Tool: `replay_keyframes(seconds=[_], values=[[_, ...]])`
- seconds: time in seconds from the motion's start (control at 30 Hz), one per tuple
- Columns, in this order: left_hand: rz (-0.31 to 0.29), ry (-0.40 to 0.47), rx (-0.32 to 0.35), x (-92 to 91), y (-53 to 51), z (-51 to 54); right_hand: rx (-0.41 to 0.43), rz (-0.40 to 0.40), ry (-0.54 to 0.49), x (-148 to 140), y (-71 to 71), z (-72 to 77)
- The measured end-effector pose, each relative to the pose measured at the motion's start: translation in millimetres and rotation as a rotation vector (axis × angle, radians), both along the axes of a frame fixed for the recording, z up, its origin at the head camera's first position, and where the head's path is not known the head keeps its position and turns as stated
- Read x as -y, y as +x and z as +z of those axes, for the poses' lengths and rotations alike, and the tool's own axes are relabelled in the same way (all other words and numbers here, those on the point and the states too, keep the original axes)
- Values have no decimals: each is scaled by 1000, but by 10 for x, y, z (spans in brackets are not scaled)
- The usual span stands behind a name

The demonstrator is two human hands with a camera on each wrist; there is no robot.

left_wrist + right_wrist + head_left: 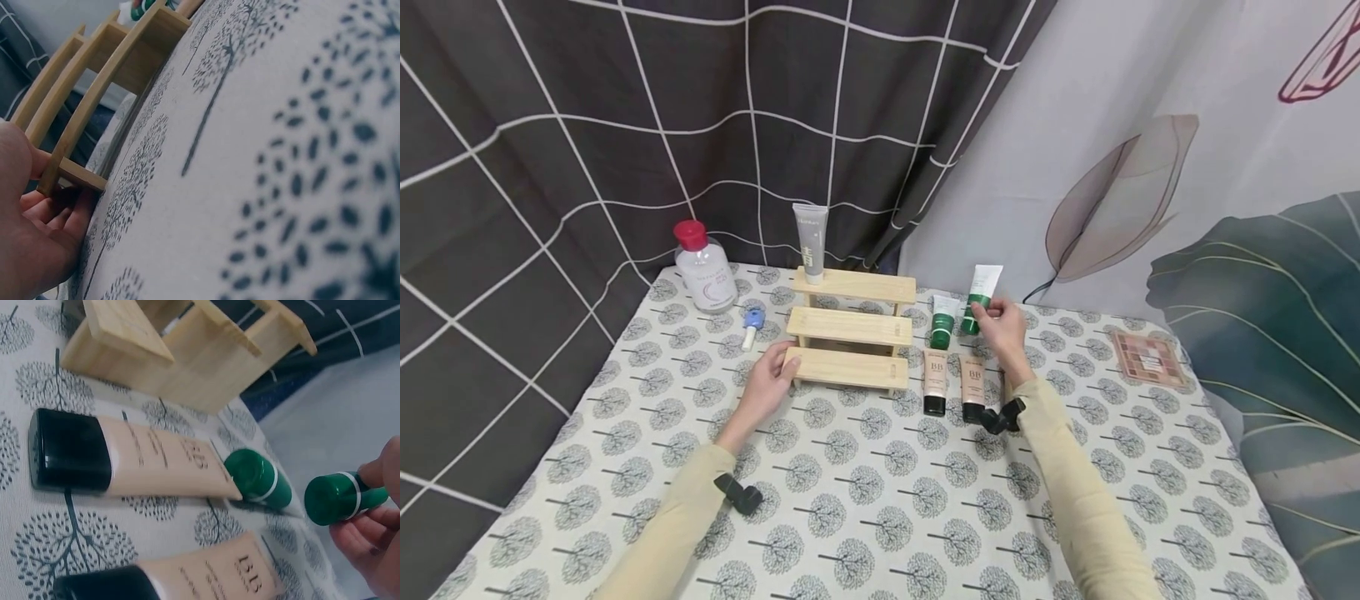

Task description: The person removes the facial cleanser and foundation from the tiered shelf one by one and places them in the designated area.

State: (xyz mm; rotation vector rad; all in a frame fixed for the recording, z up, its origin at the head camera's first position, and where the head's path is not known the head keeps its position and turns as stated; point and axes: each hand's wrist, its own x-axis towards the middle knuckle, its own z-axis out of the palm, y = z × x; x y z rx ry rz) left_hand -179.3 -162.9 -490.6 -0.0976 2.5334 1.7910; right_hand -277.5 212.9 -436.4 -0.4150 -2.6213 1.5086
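My left hand (767, 382) grips the near left end of a three-step wooden rack (850, 325); in the left wrist view the thumb lies over the lowest step and the fingers are under it. A grey squeeze tube (812, 237) stands on the top step at its left. Right of the rack, my right hand (1006, 335) pinches a white and green squeeze tube (985, 283), green cap (328, 500) downward. Beside it is a similar white and green tube (942, 323). Two beige BB cream tubes (936, 373) with black caps lie nearer me.
A clear bottle with a red cap (707, 275) stands at the back left. Near it lies a small blue and white item (752, 323). A pinkish makeup palette (1150, 360) lies far right. Curtains hang behind the table, which has a tree-print cloth (865, 483).
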Motion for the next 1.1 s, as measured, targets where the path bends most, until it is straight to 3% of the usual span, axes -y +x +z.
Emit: replay_keyframes(seconds=[0.6, 1.1], values=[[8, -6, 3, -12, -1, -12, 185, 14, 98, -98, -10, -219], [16, -7, 6, -22, 11, 11, 189, 48, 185, -80, -6, -201]])
